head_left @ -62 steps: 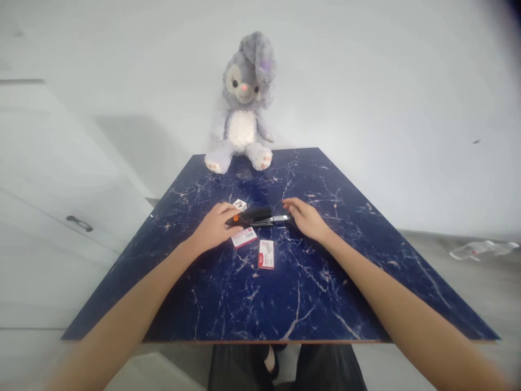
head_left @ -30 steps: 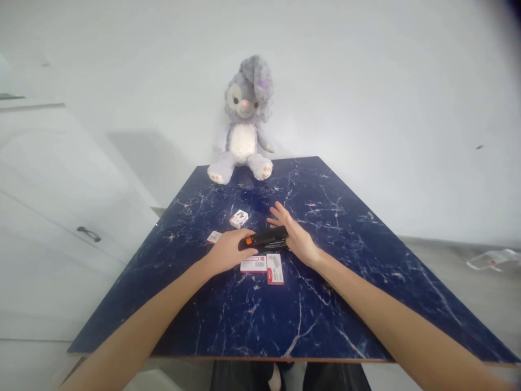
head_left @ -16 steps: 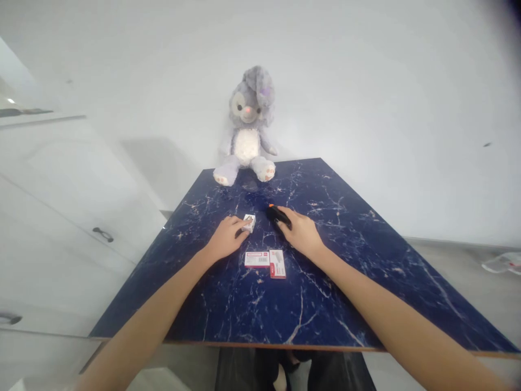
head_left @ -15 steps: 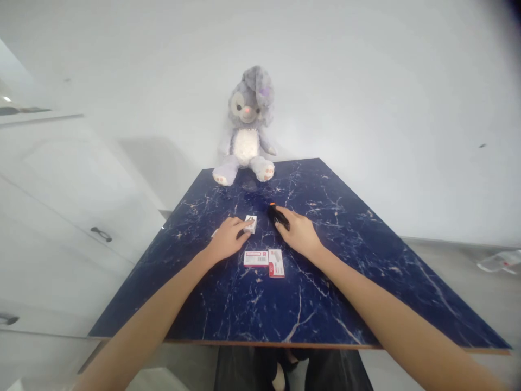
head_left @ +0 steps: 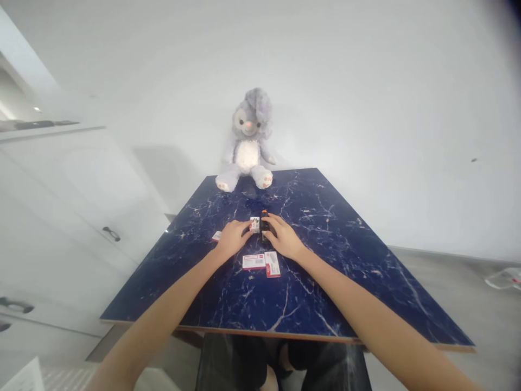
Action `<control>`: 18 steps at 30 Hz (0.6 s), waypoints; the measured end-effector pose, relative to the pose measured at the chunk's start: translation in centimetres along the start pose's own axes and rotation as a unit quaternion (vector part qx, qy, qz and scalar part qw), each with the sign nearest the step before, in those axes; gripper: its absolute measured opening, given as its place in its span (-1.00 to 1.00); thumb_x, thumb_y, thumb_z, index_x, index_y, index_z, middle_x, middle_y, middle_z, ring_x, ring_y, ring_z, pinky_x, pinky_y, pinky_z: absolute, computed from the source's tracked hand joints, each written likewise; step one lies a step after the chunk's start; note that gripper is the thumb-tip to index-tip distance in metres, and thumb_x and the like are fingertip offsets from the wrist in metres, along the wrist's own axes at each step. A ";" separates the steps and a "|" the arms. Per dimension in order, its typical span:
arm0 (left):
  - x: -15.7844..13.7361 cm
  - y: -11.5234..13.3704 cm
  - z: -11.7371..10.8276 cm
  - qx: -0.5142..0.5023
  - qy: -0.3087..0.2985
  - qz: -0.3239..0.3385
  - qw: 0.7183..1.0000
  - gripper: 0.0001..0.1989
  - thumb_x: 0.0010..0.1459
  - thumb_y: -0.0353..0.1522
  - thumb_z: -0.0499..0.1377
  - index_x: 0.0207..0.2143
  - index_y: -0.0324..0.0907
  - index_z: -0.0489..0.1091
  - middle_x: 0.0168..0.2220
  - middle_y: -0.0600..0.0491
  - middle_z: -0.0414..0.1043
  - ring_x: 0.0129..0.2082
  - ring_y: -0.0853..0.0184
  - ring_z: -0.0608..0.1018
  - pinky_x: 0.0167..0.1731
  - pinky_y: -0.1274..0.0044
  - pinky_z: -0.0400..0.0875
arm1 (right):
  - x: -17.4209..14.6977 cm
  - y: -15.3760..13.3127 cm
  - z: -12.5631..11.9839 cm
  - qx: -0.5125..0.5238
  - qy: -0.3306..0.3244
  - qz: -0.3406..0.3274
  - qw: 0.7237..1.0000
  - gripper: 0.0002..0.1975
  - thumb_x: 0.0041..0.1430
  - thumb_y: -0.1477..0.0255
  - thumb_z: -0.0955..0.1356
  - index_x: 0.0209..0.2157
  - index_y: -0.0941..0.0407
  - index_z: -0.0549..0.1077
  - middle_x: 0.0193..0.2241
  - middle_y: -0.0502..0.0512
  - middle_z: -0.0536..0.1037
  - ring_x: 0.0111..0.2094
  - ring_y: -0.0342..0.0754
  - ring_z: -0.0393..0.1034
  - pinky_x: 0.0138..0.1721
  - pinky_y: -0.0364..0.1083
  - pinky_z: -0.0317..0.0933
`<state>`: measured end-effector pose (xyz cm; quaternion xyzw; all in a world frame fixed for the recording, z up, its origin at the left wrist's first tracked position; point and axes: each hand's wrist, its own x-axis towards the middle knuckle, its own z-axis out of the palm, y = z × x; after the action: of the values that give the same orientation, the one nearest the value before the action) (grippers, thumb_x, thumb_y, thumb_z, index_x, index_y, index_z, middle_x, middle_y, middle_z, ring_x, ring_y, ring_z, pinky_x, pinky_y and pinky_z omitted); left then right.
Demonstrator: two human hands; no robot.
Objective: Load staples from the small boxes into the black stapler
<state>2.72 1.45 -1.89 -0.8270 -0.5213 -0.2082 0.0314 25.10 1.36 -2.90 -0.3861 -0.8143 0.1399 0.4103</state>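
My left hand grips a small white box with dark print on its top, thumb and fingers at its left and near sides. Just to the right of that box stands a long black stapler with an orange tip, pointing away from me. The fingers and thumb of my right hand are closed on its right side. Box and stapler are side by side, nearly touching. Nearer to me lie two flat red-and-white boxes, one crosswise and one lengthwise, meeting at a corner.
Another small white-and-red piece lies left of my left hand, partly hidden. A grey plush rabbit sits at the far edge of the dark blue marbled table, against the wall. White cabinets stand on the left.
My right hand has brought the stapler left, up against the small white box, and turned it straighter. My left hand keeps hold of the box. The camera view has shifted slightly.
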 end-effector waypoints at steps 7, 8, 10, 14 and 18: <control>-0.9 0.8 -1.1 -0.042 0.073 -0.055 0.995 -0.59 0.27 -0.23 0.15 0.14 -0.13 0.39 -0.17 -0.03 0.61 0.04 0.12 0.44 0.09 0.28 0.30 | -0.5 0.7 -0.9 -0.009 -0.003 -0.034 0.999 -0.59 0.27 0.43 0.30 0.15 0.09 0.36 0.21 0.24 0.35 0.26 0.05 0.21 0.27 0.09 0.13; -1.7 0.6 -1.6 -0.024 0.099 -0.077 0.992 -0.60 0.27 -0.22 0.15 0.11 -0.14 0.41 -0.15 -0.05 0.60 0.06 0.10 0.42 0.12 0.25 0.27 | -0.5 0.8 -1.1 -0.010 -0.005 -0.041 0.999 -0.59 0.27 0.43 0.30 0.15 0.09 0.36 0.20 0.23 0.36 0.25 0.05 0.22 0.27 0.08 0.13; -3.7 0.1 -2.4 0.012 0.143 -0.129 0.981 -0.61 0.23 -0.20 0.16 0.06 -0.15 0.45 -0.04 -0.10 0.55 0.06 0.07 0.43 0.13 0.20 0.25 | -0.5 0.9 -1.7 -0.010 -0.014 -0.058 0.998 -0.59 0.25 0.42 0.32 0.14 0.09 0.38 0.19 0.22 0.38 0.23 0.04 0.25 0.26 0.07 0.14; -7.2 -0.1 -2.8 -0.005 0.107 -0.165 0.981 -0.62 0.13 -0.17 0.23 -0.05 -0.16 0.50 0.07 -0.15 0.44 0.09 0.05 0.44 0.16 0.18 0.23 | -0.6 1.1 -2.8 -0.012 -0.025 -0.081 0.996 -0.59 0.26 0.40 0.33 0.13 0.10 0.40 0.17 0.21 0.41 0.20 0.04 0.30 0.25 0.05 0.15; -8.0 0.8 -2.7 -0.047 0.081 -0.176 0.980 -0.66 0.09 -0.22 0.25 -0.10 -0.16 0.50 0.06 -0.14 0.45 0.10 0.08 0.44 0.17 0.20 0.24 | -1.0 1.1 -3.3 -0.010 -0.023 -0.066 0.998 -0.58 0.26 0.36 0.34 0.15 0.08 0.38 0.20 0.19 0.38 0.21 0.05 0.29 0.25 0.06 0.15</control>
<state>-0.40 -6.43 -2.29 -0.7033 -0.6438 -0.3014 -0.0028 28.57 1.05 -2.01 -0.3327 -0.8484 0.1128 0.3960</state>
